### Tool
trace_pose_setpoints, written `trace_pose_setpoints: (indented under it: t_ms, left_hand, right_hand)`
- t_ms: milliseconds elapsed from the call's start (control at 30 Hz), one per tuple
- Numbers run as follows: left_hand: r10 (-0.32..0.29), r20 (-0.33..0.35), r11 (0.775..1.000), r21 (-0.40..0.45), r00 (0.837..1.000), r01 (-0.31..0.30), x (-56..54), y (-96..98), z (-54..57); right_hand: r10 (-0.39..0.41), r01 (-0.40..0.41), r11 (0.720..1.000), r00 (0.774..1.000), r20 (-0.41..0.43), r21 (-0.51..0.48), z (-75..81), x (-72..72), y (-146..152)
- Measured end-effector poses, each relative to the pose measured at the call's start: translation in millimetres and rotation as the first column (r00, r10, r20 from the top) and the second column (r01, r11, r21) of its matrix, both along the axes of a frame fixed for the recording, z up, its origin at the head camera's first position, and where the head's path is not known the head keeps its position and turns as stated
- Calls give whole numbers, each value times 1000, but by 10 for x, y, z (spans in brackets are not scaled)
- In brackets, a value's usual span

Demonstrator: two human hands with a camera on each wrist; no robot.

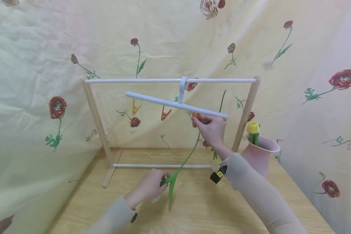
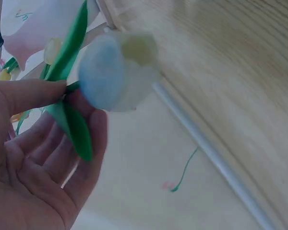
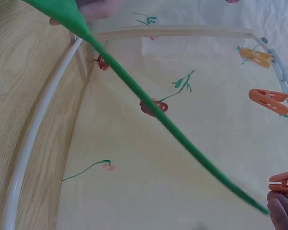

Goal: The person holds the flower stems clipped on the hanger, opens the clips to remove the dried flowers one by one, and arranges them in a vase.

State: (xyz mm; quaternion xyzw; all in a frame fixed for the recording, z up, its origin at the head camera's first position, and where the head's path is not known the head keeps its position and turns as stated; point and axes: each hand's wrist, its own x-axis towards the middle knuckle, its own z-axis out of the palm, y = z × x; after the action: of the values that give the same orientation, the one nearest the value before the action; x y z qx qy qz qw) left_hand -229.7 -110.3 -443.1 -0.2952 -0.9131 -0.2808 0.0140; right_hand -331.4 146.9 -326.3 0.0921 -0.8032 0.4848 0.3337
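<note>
My left hand [image 1: 150, 187] pinches an artificial tulip near its leaves. The pale blue-white tulip head [image 2: 117, 72] points down; its green stem [image 1: 188, 156] rises toward my right hand [image 1: 213, 130]. That hand pinches an orange clip [image 3: 284, 184] below the tilted white hanger [image 1: 163, 102], and the clip's jaws look parted. The stem's upper end lies close by the right fingers [image 3: 281, 213], apart from the jaws. Further left on the hanger hang a yellow clip [image 1: 136, 107] and another orange clip [image 1: 165, 113].
A rack with a white top rod [image 1: 134, 80] and wooden legs [image 1: 97, 123] carries the hanger. Behind my right wrist hangs another flower, its leaves [image 1: 214, 154] partly hidden. A pink vase [image 1: 255, 157] at right holds a yellow tulip [image 1: 253, 128].
</note>
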Motion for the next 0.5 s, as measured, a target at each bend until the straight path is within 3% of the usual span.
trace_pose_setpoints:
  t_ms: [233,367,500]
  left_hand:
    - [-13,-145,988,-155,989,-10,124,-27,86]
    - [-27,-209,985,-174,978,-10,152,-15,140]
    - [-25,-216,984,-177,976,-14,149,-32,167]
  right_hand:
    - [-8,8,1000,1000,21,-14,-20,12,39]
    - [-8,8,1000,1000,29,-20,-27,27,62]
    - [-6,6,1000,1000,14,-23,-45,41,96]
